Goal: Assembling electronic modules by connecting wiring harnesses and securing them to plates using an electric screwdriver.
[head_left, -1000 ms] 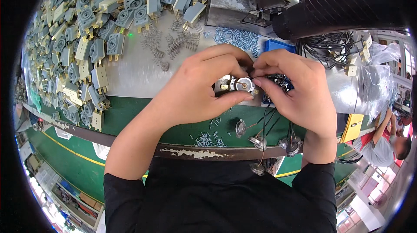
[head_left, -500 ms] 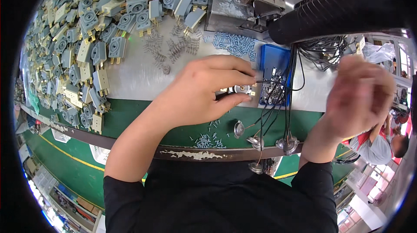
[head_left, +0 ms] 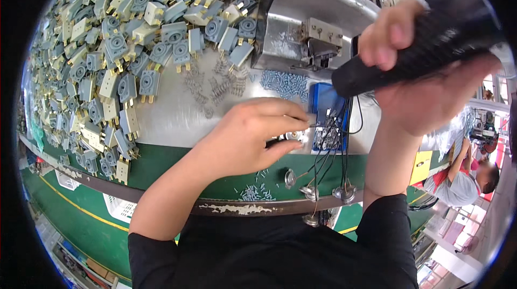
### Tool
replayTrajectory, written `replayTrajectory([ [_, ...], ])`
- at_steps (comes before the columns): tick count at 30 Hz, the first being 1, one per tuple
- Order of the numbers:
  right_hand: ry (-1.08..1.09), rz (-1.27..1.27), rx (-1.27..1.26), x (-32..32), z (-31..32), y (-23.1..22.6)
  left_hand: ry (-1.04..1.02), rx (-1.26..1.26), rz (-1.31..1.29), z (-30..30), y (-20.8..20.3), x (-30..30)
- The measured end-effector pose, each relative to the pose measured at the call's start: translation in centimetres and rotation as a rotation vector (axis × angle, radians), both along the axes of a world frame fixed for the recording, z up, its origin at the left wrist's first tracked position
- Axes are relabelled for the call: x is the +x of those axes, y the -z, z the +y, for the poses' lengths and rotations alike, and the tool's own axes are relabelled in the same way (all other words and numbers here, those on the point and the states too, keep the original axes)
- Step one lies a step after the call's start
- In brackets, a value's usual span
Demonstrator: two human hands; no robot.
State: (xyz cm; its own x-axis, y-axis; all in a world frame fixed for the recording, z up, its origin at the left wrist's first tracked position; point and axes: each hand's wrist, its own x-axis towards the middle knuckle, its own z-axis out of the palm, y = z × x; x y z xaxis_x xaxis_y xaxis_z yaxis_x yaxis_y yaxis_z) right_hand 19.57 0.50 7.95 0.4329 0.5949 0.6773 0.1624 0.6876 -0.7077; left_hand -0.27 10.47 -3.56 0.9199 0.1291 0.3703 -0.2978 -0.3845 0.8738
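Observation:
My left hand (head_left: 250,135) rests at the bench edge, fingers and thumb closed around a small part with a round metal centre (head_left: 294,135); most of it is hidden under the hand. A dark wire runs to its right side. Raised on the right, my right hand (head_left: 414,89) is wrapped around a black, ribbed electric screwdriver (head_left: 425,41), whose tapered nose slants down to the left. Beside the left hand stands a blue tray (head_left: 314,98) of small metal pieces, crossed by black wires (head_left: 344,127). Round metal caps (head_left: 290,178) on wires hang at the front edge.
Grey and cream plug housings (head_left: 116,46) with brass pins heap up at the left. Springs (head_left: 221,84) and bluish screws (head_left: 284,84) lie on the metal plate; more screws (head_left: 253,192) lie on the green mat. A metal fixture (head_left: 323,36) stands behind. Another person (head_left: 458,184) sits at far right.
My right hand has moved up and inward onto the electric screwdriver and closed around it. My left hand keeps its hold on the small part; the whole view has shifted slightly.

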Motion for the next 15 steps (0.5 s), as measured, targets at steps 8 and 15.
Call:
replayTrajectory([
  [8, 0.001, -0.035, -0.032, 0.9, 1.6, -0.4, 0.006, -0.005, 0.026, 0.2, 0.0, -0.1],
  [15, 0.01, -0.047, -0.07, 0.5, 2.5, -0.2, 0.017, -0.012, 0.045, 0.3, -0.4, 0.0],
])
